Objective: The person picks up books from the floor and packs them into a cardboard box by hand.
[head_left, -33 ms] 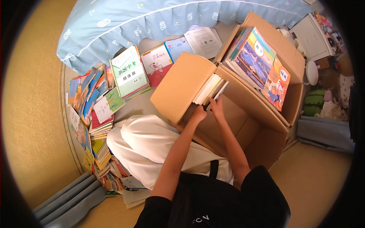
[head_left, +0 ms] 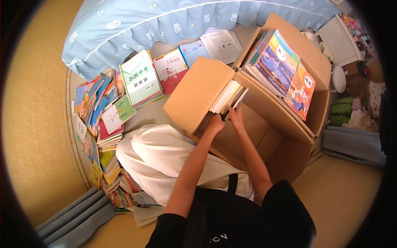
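Both hands reach into the nearer cardboard box (head_left: 200,87), at its far-left inner corner. Several books (head_left: 228,97) stand there on edge, packed in a row against the wall. My left hand (head_left: 215,123) is closed at the near end of that row, its fingertips partly hidden. Close beside it, my right hand (head_left: 235,116) pinches the end of the outermost books with thumb and fingers. Which single book they grip cannot be made out. The rest of this box shows bare cardboard bottom.
Behind it, a second cardboard box (head_left: 322,84) holds stacked textbooks (head_left: 278,62). Book piles (head_left: 142,78) line the floor below a blue bed skirt (head_left: 136,29). More books (head_left: 111,159) heap along the left wall. A white cabinet (head_left: 338,40) and green cushion (head_left: 341,111) stand right.
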{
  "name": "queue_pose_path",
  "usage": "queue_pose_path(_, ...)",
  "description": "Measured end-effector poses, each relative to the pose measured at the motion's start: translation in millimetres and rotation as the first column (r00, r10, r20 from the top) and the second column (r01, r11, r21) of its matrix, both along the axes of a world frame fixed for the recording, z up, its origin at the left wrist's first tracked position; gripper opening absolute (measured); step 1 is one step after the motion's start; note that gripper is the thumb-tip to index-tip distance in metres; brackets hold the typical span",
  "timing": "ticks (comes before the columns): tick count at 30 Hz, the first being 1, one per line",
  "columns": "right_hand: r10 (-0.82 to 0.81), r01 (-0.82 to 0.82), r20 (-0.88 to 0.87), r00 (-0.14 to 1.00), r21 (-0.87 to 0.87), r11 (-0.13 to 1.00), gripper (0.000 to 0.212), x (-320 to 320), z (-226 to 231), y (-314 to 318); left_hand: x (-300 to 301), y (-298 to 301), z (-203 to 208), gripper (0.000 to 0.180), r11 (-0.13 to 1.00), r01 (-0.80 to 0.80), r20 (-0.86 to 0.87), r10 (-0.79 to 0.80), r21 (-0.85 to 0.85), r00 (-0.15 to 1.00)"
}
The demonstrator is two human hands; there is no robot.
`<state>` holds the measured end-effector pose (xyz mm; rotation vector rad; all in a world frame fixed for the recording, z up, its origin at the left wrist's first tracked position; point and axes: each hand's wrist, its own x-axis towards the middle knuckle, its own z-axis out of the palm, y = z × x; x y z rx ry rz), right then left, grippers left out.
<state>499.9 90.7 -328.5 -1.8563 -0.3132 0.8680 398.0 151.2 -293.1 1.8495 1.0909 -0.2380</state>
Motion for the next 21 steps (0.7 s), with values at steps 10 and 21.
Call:
queue_pose_path(10,-0.013,0.020,-0.103,0.995,0.062,0.998,0.067,-13,33,-14,-14,-18,77,0.018,0.902,-0.031,0.212,-0.067,0.431,0.975)
queue_pose_path(21,-0.050,0.048,-0.006,0.999,-0.204,0.978,0.051,-23,45,-6,-27,-37,48,0.046,0.719,-0.084,0.222,-0.100,0.690,0.970)
